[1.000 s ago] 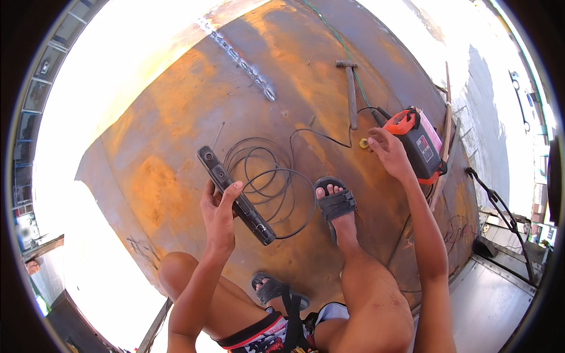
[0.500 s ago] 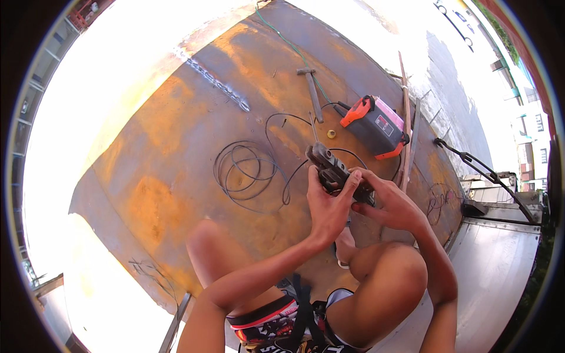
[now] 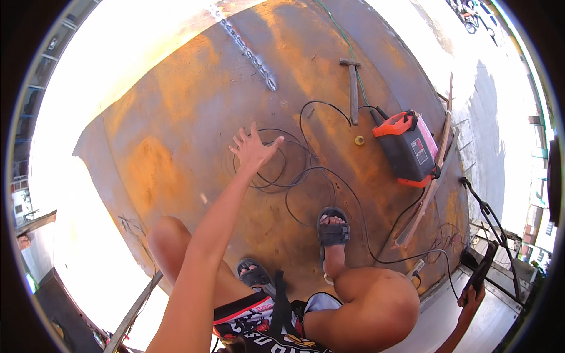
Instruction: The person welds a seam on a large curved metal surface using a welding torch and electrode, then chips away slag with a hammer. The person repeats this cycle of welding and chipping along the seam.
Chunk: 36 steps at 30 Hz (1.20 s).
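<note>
My left hand (image 3: 256,152) reaches out with its fingers spread, over the loops of a black cable (image 3: 272,189) lying on a rusty steel plate (image 3: 194,147). It holds nothing; whether it touches the cable I cannot tell. Out at the lower right, my right hand (image 3: 469,299) is wrapped round the dark welding electrode holder (image 3: 486,265). The cable runs from the loops past my foot up to that hand. Whether a rod sits in the holder's jaws does not show.
An orange and black welding machine (image 3: 406,150) stands at right, beside a hammer (image 3: 353,88) and a small yellow round piece (image 3: 359,140). Wooden strips (image 3: 438,167) lie beyond it. A turnbuckle (image 3: 488,212) spans the right edge. A whitish weld line (image 3: 247,53) crosses the plate's far part.
Both hands were together on the electrode holder. My left hand has let go and moved left over the cable loops; my right hand has carried the holder out to the lower right.
</note>
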### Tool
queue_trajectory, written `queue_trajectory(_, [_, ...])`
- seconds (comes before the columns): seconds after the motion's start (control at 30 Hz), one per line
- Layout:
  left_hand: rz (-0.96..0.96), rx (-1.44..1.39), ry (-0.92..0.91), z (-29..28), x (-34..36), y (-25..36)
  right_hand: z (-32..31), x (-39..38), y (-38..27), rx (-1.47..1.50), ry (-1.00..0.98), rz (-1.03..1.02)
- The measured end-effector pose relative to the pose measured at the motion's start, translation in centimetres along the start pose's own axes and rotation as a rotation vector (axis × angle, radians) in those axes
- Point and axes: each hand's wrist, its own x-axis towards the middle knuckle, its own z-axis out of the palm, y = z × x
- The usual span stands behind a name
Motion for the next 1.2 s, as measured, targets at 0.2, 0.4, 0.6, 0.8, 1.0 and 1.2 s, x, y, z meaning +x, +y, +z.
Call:
queue_trajectory(0.2, [-0.161,0.166,-0.049,4.4,-0.3,-1.9,-0.8,6.4,-4.9,0.177,-0.013,-0.192])
queue_trajectory(0.4, [0.161,-0.073,-0.260,9.7,-3.9,-1.5,6.7,9.9,-8.4,0.290,-0.030,-0.167])
queue_trajectory(0.6, [0.136,-0.371,-0.158,12.8,-6.2,1.9,17.6,14.2,-4.8,-0.019,-0.029,-0.224])
queue_trajectory(0.8, [0.077,-0.689,-0.417,11.0,-3.1,4.8,30.3,23.9,-3.5,-0.138,0.084,-0.383])
queue_trajectory(1.0, [0.330,-1.192,-0.239,8.5,-9.3,9.3,44.2,14.0,-9.9,0.111,-0.163,-0.528])
queue_trajectory(1.2, [-0.232,-1.352,-0.255,7.5,-12.4,9.1,52.8,7.5,-8.3,0.037,-0.523,-0.641])
